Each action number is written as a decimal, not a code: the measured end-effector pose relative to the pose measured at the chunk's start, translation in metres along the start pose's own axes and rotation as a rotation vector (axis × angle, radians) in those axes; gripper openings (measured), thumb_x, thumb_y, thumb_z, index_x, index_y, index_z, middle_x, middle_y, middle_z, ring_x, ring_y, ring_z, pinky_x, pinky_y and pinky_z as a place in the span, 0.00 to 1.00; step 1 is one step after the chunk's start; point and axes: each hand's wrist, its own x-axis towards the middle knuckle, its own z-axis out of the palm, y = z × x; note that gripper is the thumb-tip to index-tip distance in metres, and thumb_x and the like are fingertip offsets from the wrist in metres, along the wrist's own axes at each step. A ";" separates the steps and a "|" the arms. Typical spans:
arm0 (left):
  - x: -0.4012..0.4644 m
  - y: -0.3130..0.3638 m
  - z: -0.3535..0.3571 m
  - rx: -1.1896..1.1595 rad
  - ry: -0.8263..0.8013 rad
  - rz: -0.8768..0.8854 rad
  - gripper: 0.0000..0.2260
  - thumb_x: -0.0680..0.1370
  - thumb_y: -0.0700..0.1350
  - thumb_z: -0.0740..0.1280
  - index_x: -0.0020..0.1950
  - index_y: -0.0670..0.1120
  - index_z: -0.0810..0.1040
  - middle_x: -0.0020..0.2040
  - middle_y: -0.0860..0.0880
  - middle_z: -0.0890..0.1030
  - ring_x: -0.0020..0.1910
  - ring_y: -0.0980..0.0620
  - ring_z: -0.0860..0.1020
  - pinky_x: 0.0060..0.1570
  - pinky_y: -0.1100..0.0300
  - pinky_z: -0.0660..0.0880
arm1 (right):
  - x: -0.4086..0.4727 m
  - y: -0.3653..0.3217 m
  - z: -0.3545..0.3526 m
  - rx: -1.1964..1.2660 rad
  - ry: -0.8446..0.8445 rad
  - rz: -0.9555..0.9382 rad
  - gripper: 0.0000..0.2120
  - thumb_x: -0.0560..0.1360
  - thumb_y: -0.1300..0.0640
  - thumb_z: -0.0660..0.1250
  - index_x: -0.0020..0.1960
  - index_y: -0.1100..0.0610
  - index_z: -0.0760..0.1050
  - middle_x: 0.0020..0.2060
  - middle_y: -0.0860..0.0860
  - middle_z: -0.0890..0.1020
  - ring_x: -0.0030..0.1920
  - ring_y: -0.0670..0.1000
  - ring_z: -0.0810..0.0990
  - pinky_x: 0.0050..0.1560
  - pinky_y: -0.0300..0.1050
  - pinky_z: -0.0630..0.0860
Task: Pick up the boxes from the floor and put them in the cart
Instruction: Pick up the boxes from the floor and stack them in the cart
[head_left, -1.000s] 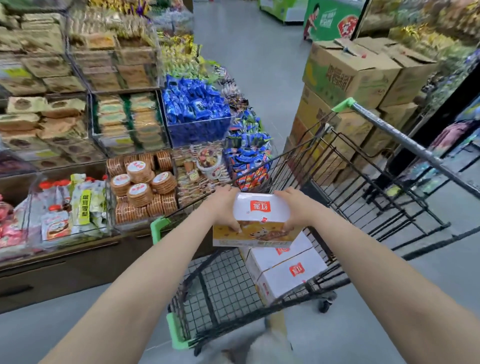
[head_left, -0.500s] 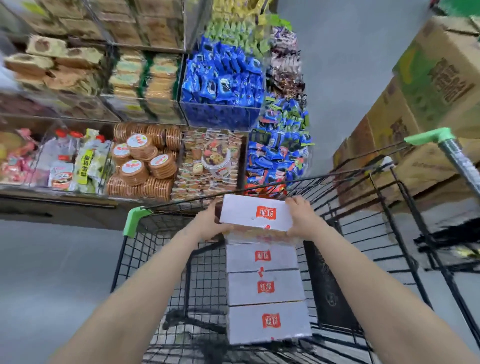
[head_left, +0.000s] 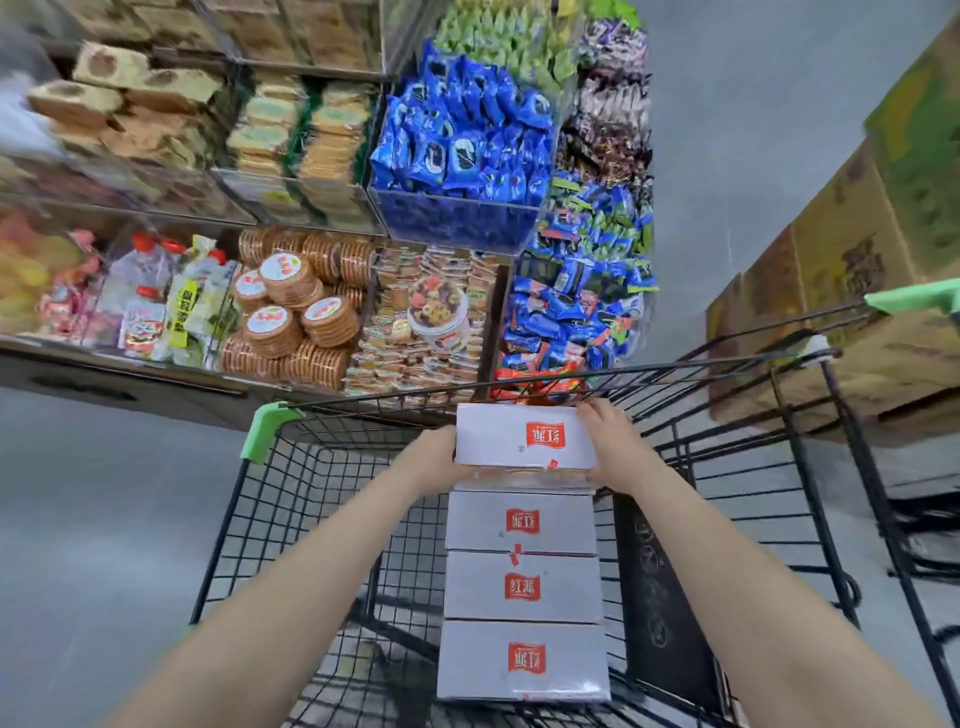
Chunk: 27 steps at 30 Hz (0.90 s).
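I hold a white box with a red label (head_left: 524, 436) between both hands inside the black wire cart (head_left: 291, 499). My left hand (head_left: 434, 457) grips its left end and my right hand (head_left: 605, 447) grips its right end. The box hangs low at the cart's far end, just beyond a row of three matching white boxes (head_left: 522, 587) lying in the cart's bottom. Whether the held box touches the cart floor is hidden.
Snack shelves with blue packets (head_left: 462, 145) and round biscuit packs (head_left: 291, 306) stand right behind the cart. Stacked cardboard cartons (head_left: 852, 249) rise at the right. The cart's green handle end (head_left: 909, 299) is at the right, grey floor at the left.
My view has tilted down over the cart. Both hands have carried the box from above the cart's rim down to its far end, beyond the row of boxes.
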 end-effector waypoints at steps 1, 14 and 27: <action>0.001 0.001 0.002 -0.003 0.010 0.005 0.23 0.73 0.51 0.70 0.65 0.44 0.72 0.62 0.47 0.78 0.60 0.47 0.77 0.56 0.54 0.75 | 0.001 0.002 0.001 -0.012 0.001 0.003 0.45 0.66 0.50 0.76 0.74 0.59 0.55 0.71 0.56 0.60 0.72 0.56 0.60 0.73 0.50 0.60; -0.029 -0.009 -0.007 -0.166 0.069 -0.094 0.32 0.74 0.49 0.70 0.74 0.44 0.61 0.68 0.44 0.72 0.65 0.45 0.73 0.59 0.56 0.72 | -0.008 -0.018 -0.015 -0.171 0.002 0.049 0.45 0.66 0.33 0.69 0.73 0.55 0.58 0.68 0.54 0.65 0.68 0.55 0.66 0.63 0.55 0.69; -0.230 -0.201 -0.112 -0.192 0.501 -0.273 0.11 0.72 0.41 0.70 0.46 0.47 0.68 0.45 0.48 0.76 0.43 0.50 0.74 0.43 0.57 0.72 | -0.010 -0.319 -0.038 -0.408 0.005 -0.413 0.24 0.76 0.48 0.64 0.67 0.58 0.66 0.64 0.57 0.72 0.64 0.59 0.72 0.57 0.51 0.72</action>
